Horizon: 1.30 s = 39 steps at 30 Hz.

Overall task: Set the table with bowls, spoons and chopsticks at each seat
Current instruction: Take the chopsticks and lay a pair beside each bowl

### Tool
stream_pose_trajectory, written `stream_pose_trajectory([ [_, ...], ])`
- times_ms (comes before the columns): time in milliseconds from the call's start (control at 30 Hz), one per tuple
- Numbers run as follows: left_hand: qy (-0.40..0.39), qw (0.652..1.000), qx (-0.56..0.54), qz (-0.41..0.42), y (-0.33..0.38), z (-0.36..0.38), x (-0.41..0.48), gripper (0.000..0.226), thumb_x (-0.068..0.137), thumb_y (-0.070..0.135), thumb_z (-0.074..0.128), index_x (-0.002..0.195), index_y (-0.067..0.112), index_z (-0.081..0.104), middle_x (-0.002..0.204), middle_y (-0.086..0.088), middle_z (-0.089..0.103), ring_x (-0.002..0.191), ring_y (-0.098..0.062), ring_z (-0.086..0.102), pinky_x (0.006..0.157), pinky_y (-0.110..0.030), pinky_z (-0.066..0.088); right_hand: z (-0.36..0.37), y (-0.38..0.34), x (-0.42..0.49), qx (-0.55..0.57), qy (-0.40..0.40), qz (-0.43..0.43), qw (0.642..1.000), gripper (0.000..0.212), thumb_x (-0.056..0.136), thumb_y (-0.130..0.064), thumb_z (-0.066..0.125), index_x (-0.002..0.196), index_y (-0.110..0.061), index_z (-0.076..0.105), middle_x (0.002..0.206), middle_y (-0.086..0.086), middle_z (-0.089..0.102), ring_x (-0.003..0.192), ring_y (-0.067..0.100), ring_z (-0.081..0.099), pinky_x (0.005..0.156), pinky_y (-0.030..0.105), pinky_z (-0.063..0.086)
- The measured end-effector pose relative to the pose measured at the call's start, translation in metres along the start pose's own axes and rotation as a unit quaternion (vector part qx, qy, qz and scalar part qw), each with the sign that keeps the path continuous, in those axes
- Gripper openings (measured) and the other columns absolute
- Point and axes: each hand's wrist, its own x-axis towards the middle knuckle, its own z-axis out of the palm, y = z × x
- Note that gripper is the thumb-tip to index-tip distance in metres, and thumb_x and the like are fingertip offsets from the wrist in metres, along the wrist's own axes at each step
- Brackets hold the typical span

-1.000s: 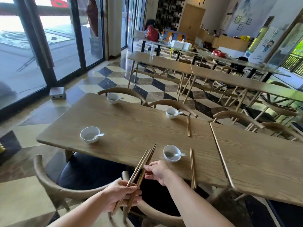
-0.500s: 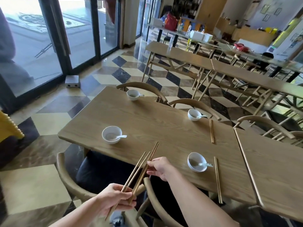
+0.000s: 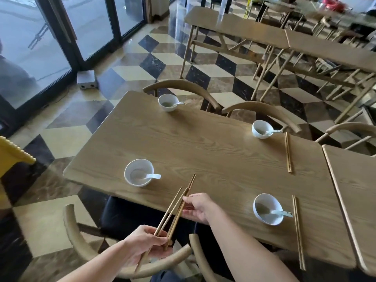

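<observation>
A white bowl point(image 3: 139, 173) with a spoon point(image 3: 151, 176) sits on the wooden table point(image 3: 203, 151), near its left end. At the table's near edge, the left hand point(image 3: 145, 244) grips loose chopsticks point(image 3: 175, 208). The right hand point(image 3: 198, 208) pinches them higher up.

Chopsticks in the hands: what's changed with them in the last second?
The left hand, gripping the held chopsticks, and the right hand, pinching some, moved left toward the near left bowl; the sticks fanned apart. Nothing was let go. The other bowls, the spoons and two laid pairs stayed put.
</observation>
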Motion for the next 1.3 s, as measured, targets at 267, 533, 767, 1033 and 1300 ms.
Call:
stream_pose_trajectory([
  [267,0.027,0.996,-0.067,-0.054,-0.001,-0.010,0.033,0.023,0.087,-0.007,0.068,0.110,-0.013,0.064,0.102,-0.032,0.072,0.095,-0.042,0.073,0.069,-0.044,0.064,0.005,-0.008,0.055,-0.032,0.020,0.017,0.999,0.035,0.087,0.006,0.068,0.118,0.010,0.054,0.103,0.019,0.056,0.075,0.022,0.060,0.055,0.033,0.060],
  [533,0.092,0.987,-0.120,-0.051,-0.007,-0.036,0.055,0.016,0.089,-0.005,0.066,0.105,-0.007,0.069,0.097,-0.023,0.076,0.088,-0.037,0.076,0.062,-0.036,0.064,0.030,-0.036,0.093,-0.129,0.061,-0.028,0.989,0.022,0.093,-0.001,0.063,0.075,-0.008,0.052,0.078,0.009,0.058,0.060,0.020,0.060,0.055,0.028,0.058],
  [767,0.061,0.996,-0.019,-0.062,-0.008,-0.075,0.045,0.016,0.088,0.002,0.070,0.104,-0.002,0.073,0.092,-0.017,0.078,0.070,-0.026,0.073,0.049,-0.026,0.054,0.058,-0.047,0.106,-0.209,0.129,-0.024,0.969,0.016,0.092,-0.007,0.067,0.103,-0.002,0.057,0.103,0.016,0.061,0.081,0.030,0.065,0.032,0.019,0.047],
  [1033,0.034,0.995,0.088,-0.036,0.005,-0.108,0.031,0.013,0.091,0.006,0.067,0.097,0.008,0.079,0.095,-0.013,0.078,0.048,-0.010,0.041,0.040,-0.019,0.022,0.074,-0.034,0.113,-0.321,0.247,-0.045,0.913,0.029,0.078,-0.025,0.079,0.094,-0.005,0.065,0.097,0.009,0.067,0.088,0.030,0.070,0.079,0.037,0.059],
  [1300,-0.002,0.995,0.098,-0.034,0.006,-0.122,0.026,0.013,0.091,0.004,0.068,0.096,0.007,0.079,0.096,-0.016,0.077,0.049,-0.011,0.042,0.037,-0.019,0.024,0.083,-0.033,0.071,-0.365,0.266,-0.062,0.890,0.022,0.082,-0.024,0.076,0.080,-0.011,0.059,0.091,0.007,0.067,0.087,0.028,0.069,0.069,0.030,0.054],
])
